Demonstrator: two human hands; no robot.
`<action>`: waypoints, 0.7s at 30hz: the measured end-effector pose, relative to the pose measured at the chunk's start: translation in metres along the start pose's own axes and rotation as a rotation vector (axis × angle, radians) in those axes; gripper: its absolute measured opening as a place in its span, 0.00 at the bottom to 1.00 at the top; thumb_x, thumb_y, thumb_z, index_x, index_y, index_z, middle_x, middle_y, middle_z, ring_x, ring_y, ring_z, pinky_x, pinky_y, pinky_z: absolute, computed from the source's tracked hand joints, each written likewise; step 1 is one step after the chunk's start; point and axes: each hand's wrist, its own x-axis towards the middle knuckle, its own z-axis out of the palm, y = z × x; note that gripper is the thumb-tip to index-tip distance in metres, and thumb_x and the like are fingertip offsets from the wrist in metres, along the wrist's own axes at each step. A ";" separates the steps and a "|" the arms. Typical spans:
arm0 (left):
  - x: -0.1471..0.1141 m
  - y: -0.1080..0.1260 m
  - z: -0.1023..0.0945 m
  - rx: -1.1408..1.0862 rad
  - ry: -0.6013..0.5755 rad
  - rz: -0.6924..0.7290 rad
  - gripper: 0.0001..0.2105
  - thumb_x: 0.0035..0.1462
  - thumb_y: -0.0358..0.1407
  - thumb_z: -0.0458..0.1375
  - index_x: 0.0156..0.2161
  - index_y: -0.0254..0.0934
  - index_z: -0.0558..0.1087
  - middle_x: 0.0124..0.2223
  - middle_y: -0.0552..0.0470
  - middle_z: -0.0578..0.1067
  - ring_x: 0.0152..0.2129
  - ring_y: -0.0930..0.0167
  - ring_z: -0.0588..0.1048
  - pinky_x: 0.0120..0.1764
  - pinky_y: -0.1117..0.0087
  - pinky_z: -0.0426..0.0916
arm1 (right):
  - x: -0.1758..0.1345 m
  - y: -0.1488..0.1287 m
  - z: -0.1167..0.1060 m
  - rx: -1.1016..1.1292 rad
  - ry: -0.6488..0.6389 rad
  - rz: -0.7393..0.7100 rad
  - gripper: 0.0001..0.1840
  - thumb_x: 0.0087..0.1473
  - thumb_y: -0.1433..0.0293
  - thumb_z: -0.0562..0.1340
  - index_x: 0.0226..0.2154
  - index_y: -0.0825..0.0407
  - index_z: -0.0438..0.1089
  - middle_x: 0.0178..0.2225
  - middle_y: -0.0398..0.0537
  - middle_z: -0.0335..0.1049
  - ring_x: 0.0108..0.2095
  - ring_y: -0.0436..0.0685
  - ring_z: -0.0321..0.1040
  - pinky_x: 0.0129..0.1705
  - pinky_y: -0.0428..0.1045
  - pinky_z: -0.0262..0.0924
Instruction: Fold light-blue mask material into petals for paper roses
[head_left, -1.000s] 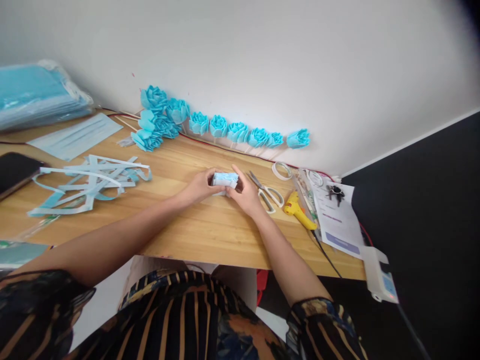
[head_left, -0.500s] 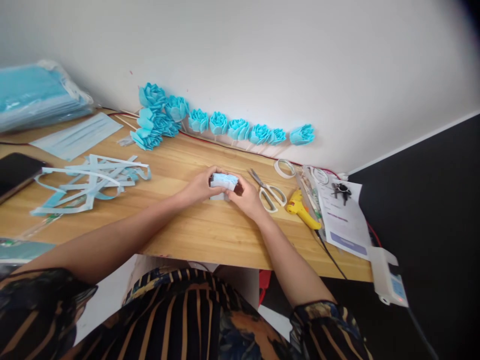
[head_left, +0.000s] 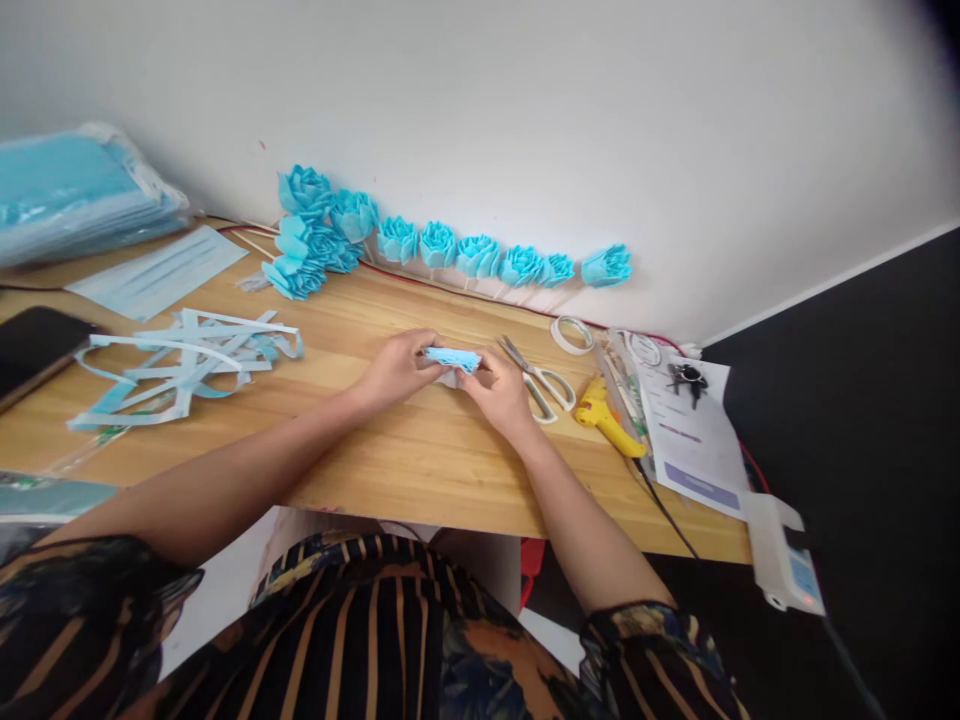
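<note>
Between my hands, just above the wooden table (head_left: 420, 470), is a small stack of folded blue mask fabric (head_left: 453, 359), its layered edge facing up. My left hand (head_left: 403, 368) pinches its left end with thumb and fingers. Closed on the right end is my right hand (head_left: 498, 390). A paler piece shows below the stack, partly hidden by the fingers. White-handled scissors (head_left: 553, 390) lie right beside my right hand, blades pointing away from me. Further right rests a yellow glue gun (head_left: 609, 418) with a black cord.
Blue fabric flowers (head_left: 478, 257) on sticks line the wall. At left are cut mask strips (head_left: 184, 370), a flat mask (head_left: 161, 272), a phone (head_left: 37, 350) and bagged masks (head_left: 75, 195). A tape roll (head_left: 572, 335), paper sheet (head_left: 694, 440) and keys (head_left: 688, 380) lie right.
The blue stack has tipped in my hands, so its layered edge now shows more than its flat face. Both hands keep hold of it in nearly the same place.
</note>
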 end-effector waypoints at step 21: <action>0.009 -0.009 -0.024 0.084 -0.247 -0.108 0.20 0.45 0.46 0.66 0.40 0.37 0.71 0.25 0.57 0.70 0.22 0.71 0.67 0.27 0.72 0.53 | -0.001 0.007 0.002 -0.071 -0.065 0.144 0.18 0.50 0.66 0.66 0.45 0.48 0.73 0.37 0.47 0.76 0.36 0.58 0.70 0.42 0.53 0.66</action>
